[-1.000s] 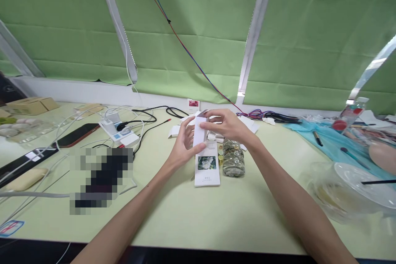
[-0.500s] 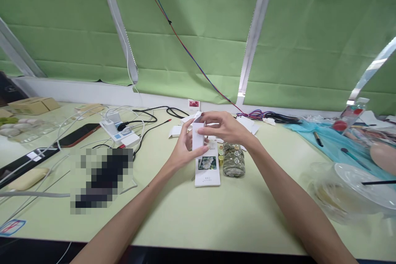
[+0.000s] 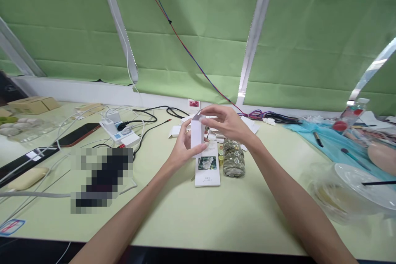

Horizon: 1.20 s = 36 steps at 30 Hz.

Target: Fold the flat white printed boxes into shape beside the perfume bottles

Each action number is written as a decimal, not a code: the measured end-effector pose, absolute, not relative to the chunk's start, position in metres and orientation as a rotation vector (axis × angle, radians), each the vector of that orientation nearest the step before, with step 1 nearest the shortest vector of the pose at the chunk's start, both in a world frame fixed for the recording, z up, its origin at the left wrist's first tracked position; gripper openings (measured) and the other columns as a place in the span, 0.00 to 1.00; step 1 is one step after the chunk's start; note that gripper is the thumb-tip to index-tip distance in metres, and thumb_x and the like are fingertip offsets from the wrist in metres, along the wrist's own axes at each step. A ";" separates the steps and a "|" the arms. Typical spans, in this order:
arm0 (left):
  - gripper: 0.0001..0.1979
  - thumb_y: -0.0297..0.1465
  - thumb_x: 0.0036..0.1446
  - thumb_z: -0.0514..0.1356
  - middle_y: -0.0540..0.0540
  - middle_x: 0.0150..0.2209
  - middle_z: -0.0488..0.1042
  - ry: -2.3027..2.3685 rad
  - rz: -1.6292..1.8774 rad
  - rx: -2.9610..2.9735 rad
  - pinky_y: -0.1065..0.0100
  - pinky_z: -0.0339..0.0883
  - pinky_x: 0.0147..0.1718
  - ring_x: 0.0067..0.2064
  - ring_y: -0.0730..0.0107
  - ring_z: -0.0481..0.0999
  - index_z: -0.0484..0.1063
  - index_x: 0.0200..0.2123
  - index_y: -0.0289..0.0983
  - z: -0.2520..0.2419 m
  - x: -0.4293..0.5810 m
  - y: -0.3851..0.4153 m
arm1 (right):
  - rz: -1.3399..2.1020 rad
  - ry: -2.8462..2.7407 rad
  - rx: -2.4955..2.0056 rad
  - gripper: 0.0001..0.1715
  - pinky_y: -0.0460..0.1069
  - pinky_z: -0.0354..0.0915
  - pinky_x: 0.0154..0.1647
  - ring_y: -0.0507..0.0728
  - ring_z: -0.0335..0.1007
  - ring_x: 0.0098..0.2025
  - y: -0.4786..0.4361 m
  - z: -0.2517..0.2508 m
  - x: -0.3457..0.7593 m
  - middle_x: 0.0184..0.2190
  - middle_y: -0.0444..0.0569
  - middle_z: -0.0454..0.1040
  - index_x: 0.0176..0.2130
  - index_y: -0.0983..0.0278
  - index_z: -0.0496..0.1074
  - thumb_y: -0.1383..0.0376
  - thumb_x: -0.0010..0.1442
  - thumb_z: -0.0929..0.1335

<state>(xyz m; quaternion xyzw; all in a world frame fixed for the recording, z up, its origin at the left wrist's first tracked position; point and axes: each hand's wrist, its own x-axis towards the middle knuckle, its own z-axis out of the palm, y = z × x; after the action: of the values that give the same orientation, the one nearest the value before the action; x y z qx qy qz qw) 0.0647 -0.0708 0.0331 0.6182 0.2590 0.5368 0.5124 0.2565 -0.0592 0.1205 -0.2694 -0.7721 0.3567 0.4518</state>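
Observation:
My left hand (image 3: 180,149) is wrapped round a small white cardboard box (image 3: 196,137), its thumb across the lower front. The box stands upright above the table, with a top flap raised. My right hand (image 3: 227,124) has its fingers and thumb closed on the upper right edge of the box, by the flap. Below the hands lies a white carton with a flower picture (image 3: 210,178). Right of it is a clear-wrapped stack of greenish round pieces (image 3: 234,167), with small yellow-green pieces (image 3: 220,159) between. The far sides of the box and some fingertips are hidden.
White cartons (image 3: 250,124) lie behind my hands. To the left are a power strip (image 3: 119,134), tangled cables and a phone (image 3: 77,135). At right lie a blue plastic sheet (image 3: 328,142), a pen (image 3: 318,139) and a lidded plastic bowl (image 3: 365,185).
My right hand has shifted slightly up and left along the box, its fingers now higher at the flap. The box has turned a little; my left hand still holds it.

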 end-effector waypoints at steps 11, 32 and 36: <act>0.43 0.40 0.50 0.75 0.42 0.46 0.80 0.600 1.199 1.515 0.62 0.78 0.38 0.44 0.55 0.84 0.56 0.63 0.44 0.035 0.065 -0.072 | 0.578 -1.896 -0.694 0.15 0.58 0.68 0.63 0.59 0.76 0.57 -0.058 0.121 0.255 0.55 0.50 0.79 0.52 0.58 0.77 0.56 0.71 0.66; 0.36 0.43 0.51 0.74 0.45 0.42 0.78 0.640 1.315 1.568 0.57 0.79 0.39 0.43 0.55 0.83 0.60 0.57 0.43 0.033 0.066 -0.070 | 0.540 -2.057 -0.750 0.22 0.61 0.71 0.61 0.67 0.72 0.63 -0.067 0.115 0.250 0.60 0.45 0.76 0.54 0.52 0.79 0.51 0.61 0.74; 0.36 0.42 0.51 0.74 0.45 0.44 0.78 0.643 1.324 1.542 0.58 0.79 0.42 0.43 0.56 0.83 0.60 0.57 0.42 0.033 0.066 -0.070 | 0.502 -2.072 -0.725 0.21 0.62 0.69 0.65 0.66 0.70 0.65 -0.067 0.114 0.250 0.60 0.45 0.77 0.53 0.53 0.79 0.51 0.63 0.74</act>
<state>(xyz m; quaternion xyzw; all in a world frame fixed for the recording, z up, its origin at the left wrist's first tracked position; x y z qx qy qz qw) 0.0656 -0.0705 0.0329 0.6330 0.2639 0.5435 0.4840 0.2497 -0.0675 0.1144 -0.2906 -0.8305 0.2014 0.4304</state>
